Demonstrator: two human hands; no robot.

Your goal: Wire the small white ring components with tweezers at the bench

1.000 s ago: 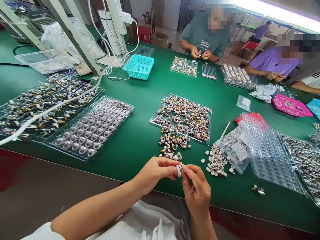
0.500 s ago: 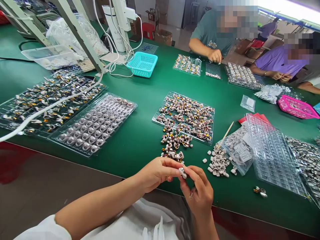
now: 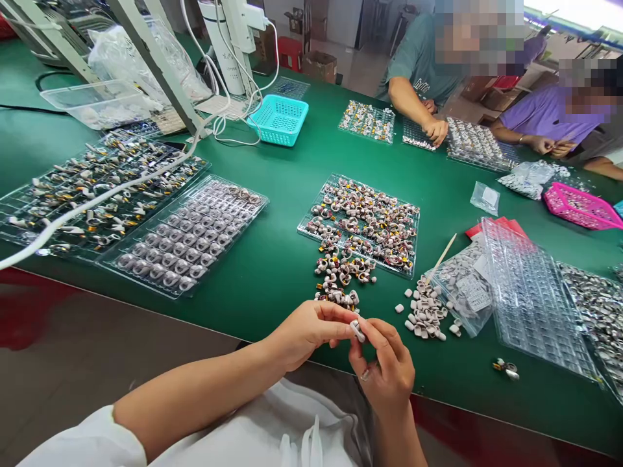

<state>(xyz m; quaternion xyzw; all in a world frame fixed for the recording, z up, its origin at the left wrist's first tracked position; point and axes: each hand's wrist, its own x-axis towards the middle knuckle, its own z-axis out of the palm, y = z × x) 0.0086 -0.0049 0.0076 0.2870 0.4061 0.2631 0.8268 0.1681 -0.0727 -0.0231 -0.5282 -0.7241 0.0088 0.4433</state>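
My left hand [image 3: 306,332] and my right hand [image 3: 387,366] meet at the near edge of the green table [image 3: 277,259], fingers pinched together on one small white plastic part [image 3: 357,329]. Just beyond them lies a loose heap of small ring-shaped parts [image 3: 341,279], spilling from a clear tray [image 3: 363,220] full of the same parts. To the right sits a pile of small white caps [image 3: 426,314] beside a thin wooden stick [image 3: 440,259].
Two clear trays of parts [image 3: 187,237] [image 3: 92,188] lie at left under a white cable [image 3: 111,191]. An empty blister tray [image 3: 530,295], a turquoise basket [image 3: 278,120] and a pink basket [image 3: 579,206] stand around. Two other people work at trays across the table.
Both my hands turned the small white part a little between the fingertips. The person in the green shirt across the table reached a hand out onto a tray.
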